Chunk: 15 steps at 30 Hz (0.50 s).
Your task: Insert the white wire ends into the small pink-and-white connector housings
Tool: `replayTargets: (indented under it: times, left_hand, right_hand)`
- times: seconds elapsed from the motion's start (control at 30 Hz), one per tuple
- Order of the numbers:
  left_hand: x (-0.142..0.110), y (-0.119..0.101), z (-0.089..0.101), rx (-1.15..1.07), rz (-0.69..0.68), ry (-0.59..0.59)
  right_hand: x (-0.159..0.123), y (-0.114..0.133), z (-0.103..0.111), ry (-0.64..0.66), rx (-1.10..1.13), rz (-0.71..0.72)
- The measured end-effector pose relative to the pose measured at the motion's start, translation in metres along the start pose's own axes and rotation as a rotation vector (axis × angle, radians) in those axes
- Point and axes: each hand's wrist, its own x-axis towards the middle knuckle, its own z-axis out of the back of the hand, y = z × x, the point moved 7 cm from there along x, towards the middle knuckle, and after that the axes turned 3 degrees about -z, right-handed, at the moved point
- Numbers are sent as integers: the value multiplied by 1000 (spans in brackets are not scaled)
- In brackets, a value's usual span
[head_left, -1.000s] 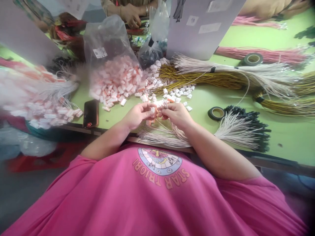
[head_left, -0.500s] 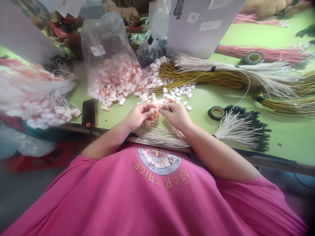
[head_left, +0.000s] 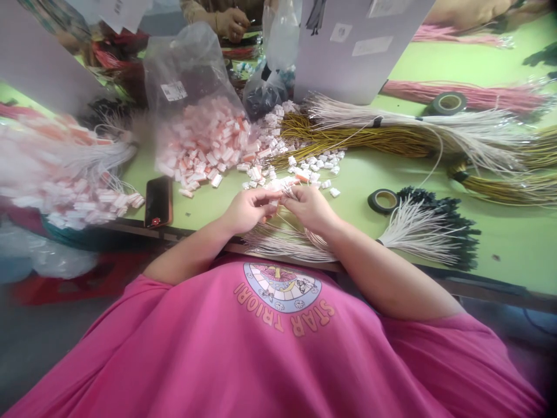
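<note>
My left hand (head_left: pixel 249 211) is closed around a small orange-and-white connector housing (head_left: pixel 274 202), mostly covered by the fingers. Right beside it, my right hand (head_left: pixel 310 208) pinches the ends of several thin white wires (head_left: pixel 288 193). The fingertips of both hands meet or nearly meet, so where wire and connector join is hidden. Below the hands, more white wires (head_left: pixel 291 247) lie along the table's front edge. Just beyond the fingers are loose white connector housings (head_left: pixel 311 165) and a heap of orange-and-white ones (head_left: pixel 217 139) spilling from a clear plastic bag (head_left: pixel 185 58).
A phone (head_left: pixel 158 201) lies left of my hands. To the right are a tape roll (head_left: pixel 383 201) and a tied white wire bundle (head_left: pixel 420 229) with black ends. Yellow wires (head_left: pixel 361 138) lie behind. A grey partition (head_left: pixel 343 64) stands at the back; a co-worker's hand (head_left: pixel 234 24) shows beyond.
The left fingers have closed further over the orange-and-white connectors, which show less now. Both hands are closer together. The co-worker's hand across the table has shifted slightly.
</note>
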Motion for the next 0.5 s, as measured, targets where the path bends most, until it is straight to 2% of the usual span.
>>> replayTargets:
  times: [0.07,0.23,0.4,0.5]
  left_hand:
    - [0,-1,-1,20,0,-11]
    - [2,3,1,29,37,-13]
    - [4,-2,-7,156,-54,13]
    - [4,-6,-6,194,-35,60]
  right_hand:
    - [0,-1,-1,16,15,6]
    - [1,-9,3,-58,-10,-75]
    - [1,-8,2,-62,-56,-51]
    - [2,-8,5,-57,-61,-56]
